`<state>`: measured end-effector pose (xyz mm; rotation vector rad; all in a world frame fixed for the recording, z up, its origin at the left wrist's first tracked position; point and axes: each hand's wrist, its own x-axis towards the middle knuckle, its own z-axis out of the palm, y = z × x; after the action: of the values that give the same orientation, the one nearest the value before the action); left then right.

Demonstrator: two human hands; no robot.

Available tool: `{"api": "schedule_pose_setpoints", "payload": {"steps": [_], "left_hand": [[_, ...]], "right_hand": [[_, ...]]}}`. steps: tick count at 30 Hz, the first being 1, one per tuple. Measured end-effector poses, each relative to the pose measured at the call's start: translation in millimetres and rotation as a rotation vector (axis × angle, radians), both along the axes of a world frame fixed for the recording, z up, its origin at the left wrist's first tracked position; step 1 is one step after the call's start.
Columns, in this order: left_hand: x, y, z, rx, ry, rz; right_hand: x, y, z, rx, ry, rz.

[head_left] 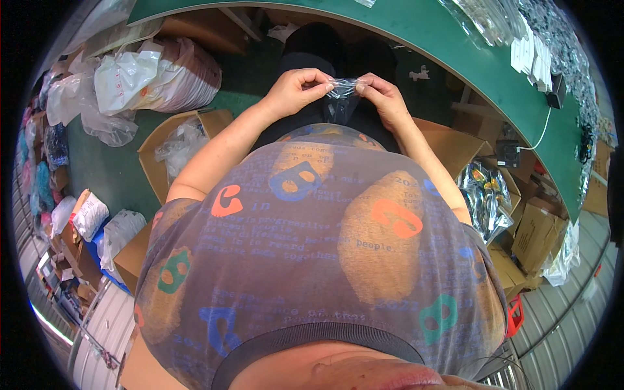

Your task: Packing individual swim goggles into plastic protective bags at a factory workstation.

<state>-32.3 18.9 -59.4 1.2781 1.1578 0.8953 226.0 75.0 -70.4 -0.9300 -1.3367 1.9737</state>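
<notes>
At the far left, bulging white and clear plastic sacks (140, 81) are piled on the green floor, and nearer, an open brown cardboard box (170, 146) stuffed with clear wrapping is seen just left of the person's arm.

The left hand (296, 91) is held up in front of the body, its fingers (322, 81) pressed together on the left upper edge of a small clear plastic pouch (342, 91). The pouch is held in mid-air over the lap, below the near edge of the curved green counter (422, 29), and touches neither the counter nor any box. Something dark appears to hang inside it, though what it is cannot be told. The right hand (383, 97) is pinching the opposite upper edge with its fingers (365, 83).

Judged from this grip, the pouch's mouth is being worked along its top, and the pouch has not yet been put down.

At the right, an open box of shiny silver bags (486, 198) stands near the right elbow; further clear packets (494, 19) are heaped on the far right of the counter.
</notes>
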Motion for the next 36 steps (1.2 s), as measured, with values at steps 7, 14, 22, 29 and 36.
{"api": "schedule_pose_setpoints", "payload": {"steps": [7,14,22,29,36], "left_hand": [[-2,1,6,-0.043,0.055,-0.048],[1,-1,4,0.005,-0.03,-0.016],[2,0,9,-0.039,-0.018,-0.051],[1,0,11,-0.003,0.003,-0.07],[-9,1,54,0.245,0.26,-0.187]], "right_hand": [[-3,-1,11,-0.123,-0.048,0.015],[-5,2,10,0.076,-0.107,0.057],[-11,5,17,0.113,-0.156,0.14],[-10,7,18,0.201,-0.217,0.186],[-18,5,39,0.205,-0.289,0.279]]}}
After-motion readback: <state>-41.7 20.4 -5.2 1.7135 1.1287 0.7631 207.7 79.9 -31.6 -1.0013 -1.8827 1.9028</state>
